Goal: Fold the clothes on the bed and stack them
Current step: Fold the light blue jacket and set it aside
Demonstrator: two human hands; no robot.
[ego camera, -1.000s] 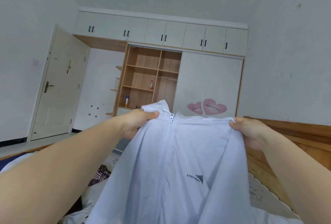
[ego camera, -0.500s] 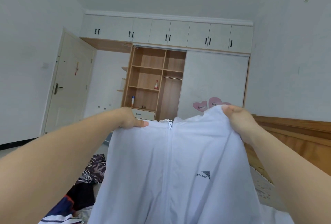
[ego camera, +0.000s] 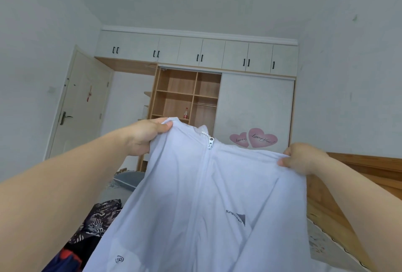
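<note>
Both hands hold a pale blue zip-up jacket (ego camera: 202, 206) up in the air in front of the camera, its front facing the person. The left hand (ego camera: 143, 138) pinches the jacket's top edge at one shoulder, thumb over the cloth and fingers (ego camera: 162, 128) closed on it. The right hand (ego camera: 304, 158) grips the other shoulder in the same way, a little lower than the left. The zip is done up to the collar, with the zipper pull (ego camera: 210, 142) hanging at the neck (a small dark logo sits on the chest). The jacket hangs down over the bed (ego camera: 326, 247), hiding much of it. To the lower left lie dark patterned clothes (ego camera: 95, 221) in a heap. Behind stands a wardrobe (ego camera: 195, 89) with open wooden shelves, and a closed door (ego camera: 80, 106) on the left.
</note>
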